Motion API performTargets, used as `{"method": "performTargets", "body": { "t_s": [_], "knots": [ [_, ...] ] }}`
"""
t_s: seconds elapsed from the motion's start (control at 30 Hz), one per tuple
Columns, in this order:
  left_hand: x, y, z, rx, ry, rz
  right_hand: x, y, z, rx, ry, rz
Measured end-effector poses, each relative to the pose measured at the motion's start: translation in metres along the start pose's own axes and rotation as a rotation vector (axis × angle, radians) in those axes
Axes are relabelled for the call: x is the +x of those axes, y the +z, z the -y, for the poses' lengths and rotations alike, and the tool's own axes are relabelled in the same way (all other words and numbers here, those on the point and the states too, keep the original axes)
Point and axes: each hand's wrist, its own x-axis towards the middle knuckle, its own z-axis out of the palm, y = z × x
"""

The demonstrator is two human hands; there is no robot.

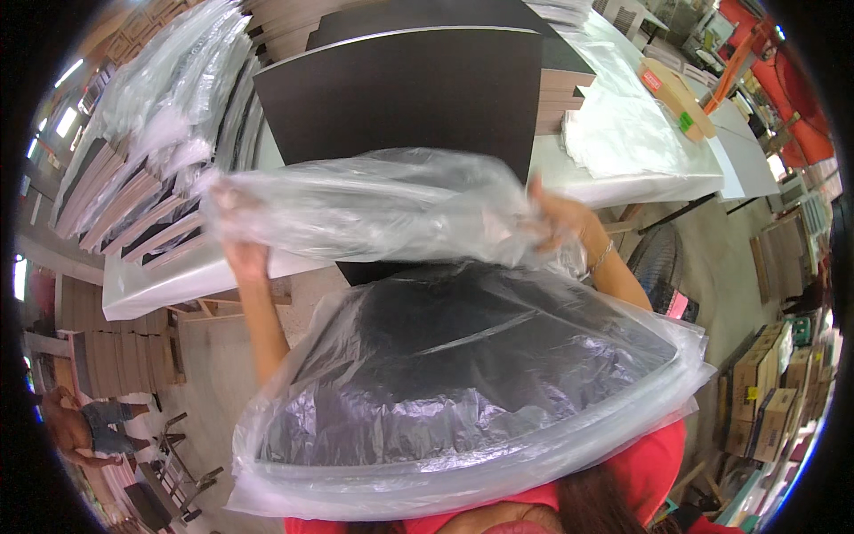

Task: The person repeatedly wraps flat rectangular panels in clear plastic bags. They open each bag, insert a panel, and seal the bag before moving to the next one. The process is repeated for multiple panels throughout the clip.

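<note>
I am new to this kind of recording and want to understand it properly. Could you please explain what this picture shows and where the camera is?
There is no robot here: these are a person's own bare hands. The camera sits on the person's head and looks down; its fisheye lens bends straight edges near the rim.

The left hand and right hand hold bunched clear plastic film between them; motion blur hides the exact finger positions. Closer to the chest is a dark panel covered in clear plastic.

Beyond is a white-covered table. On it are plastic-wrapped boards at left, a large dark board standing in the middle, and flat clear plastic sheets or bags at right.
</note>
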Motion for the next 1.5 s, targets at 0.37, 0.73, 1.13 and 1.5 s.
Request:
{"method": "performTargets", "body": {
  "t_s": [0.37,0.73,1.13,1.5],
  "knots": [
    [-0.017,-0.108,0.011,1.118,-0.669,0.228,0.030,0.008,0.022,0.160,-0.712,0.012],
    [0.016,0.034,0.007,1.238,-0.624,0.093,-0.043,-0.057,0.095,-0.031,-0.519,-0.205],
    [0.114,0.089,0.036,2.501,0.998,0.085,0.035,0.020,0.162,-1.353,-1.397,-0.919],
    [0.023,0.133,0.057,2.353,1.065,0.031,-0.031,0.032,0.135,-1.246,-1.342,-0.855]
  ]
}}
